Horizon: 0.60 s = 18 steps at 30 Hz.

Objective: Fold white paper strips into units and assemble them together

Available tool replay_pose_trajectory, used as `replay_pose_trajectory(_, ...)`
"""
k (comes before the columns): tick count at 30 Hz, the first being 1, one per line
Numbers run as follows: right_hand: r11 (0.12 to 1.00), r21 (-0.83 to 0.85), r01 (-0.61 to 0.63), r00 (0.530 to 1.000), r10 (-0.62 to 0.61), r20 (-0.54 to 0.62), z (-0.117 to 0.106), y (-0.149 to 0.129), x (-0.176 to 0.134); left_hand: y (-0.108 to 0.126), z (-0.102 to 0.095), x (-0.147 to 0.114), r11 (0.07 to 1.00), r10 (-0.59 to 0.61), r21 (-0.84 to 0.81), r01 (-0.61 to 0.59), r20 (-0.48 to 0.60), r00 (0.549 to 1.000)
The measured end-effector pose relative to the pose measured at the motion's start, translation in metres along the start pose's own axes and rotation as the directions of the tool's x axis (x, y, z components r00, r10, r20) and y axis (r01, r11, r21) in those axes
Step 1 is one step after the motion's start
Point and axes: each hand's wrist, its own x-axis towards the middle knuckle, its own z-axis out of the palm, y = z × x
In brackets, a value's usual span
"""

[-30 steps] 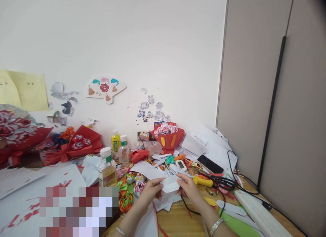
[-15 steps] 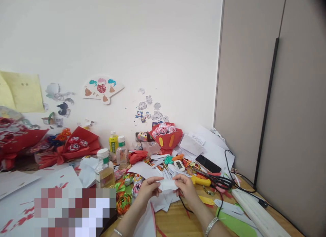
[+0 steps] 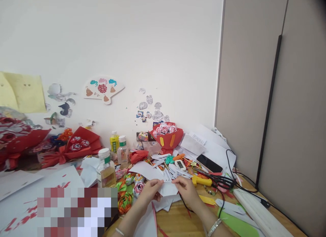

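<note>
A small piece of white paper (image 3: 168, 189) is stretched between my two hands, above the cluttered table. My left hand (image 3: 152, 191) pinches its left side between thumb and fingers. On the opposite side my right hand (image 3: 185, 190) grips it the same way, thumb near the top edge. The fingers cover both ends of the paper. White paper strips (image 3: 175, 170) lie just beyond my hands, with a white digital timer (image 3: 180, 165) among them. More loose white sheets (image 3: 163, 204) rest on the table underneath.
Bottles, one a jar of amber liquid (image 3: 106, 174), stand left of my hands. A red bouquet (image 3: 166, 140) is against the wall. To the right lie a yellow-handled tool (image 3: 202, 181), black cables (image 3: 224, 181), a phone (image 3: 209, 163) and a long white bar (image 3: 263, 213).
My hands have shifted slightly, and the paper between them now hangs lower and looks larger or more opened. The whole view has moved a little. Both hands keep their hold.
</note>
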Motion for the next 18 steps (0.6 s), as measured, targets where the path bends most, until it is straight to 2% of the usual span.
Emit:
replay_pose_trajectory(5,0.99,0.085,-0.109,0.993,0.105,0.048,0.001,-0.001,-0.001,0.003,0.0,-0.002,0.984,0.126,0.122,-0.128,0.024,0.992)
replay_pose_trajectory(8,0.99,0.024,-0.14,0.988,0.138,0.074,0.001,0.001,0.0,0.005,0.001,-0.004,0.968,0.187,0.163,-0.192,0.044,0.981)
replay_pose_trajectory(12,0.99,-0.091,-0.11,0.985,0.121,0.125,0.002,0.003,0.0,0.005,0.002,-0.006,0.956,0.203,0.206,-0.208,0.045,0.978)
replay_pose_trajectory(18,0.984,-0.088,-0.158,0.98,0.167,0.109,0.005,0.01,0.001,0.004,0.002,-0.005,0.952,0.19,0.234,-0.197,0.051,0.98)
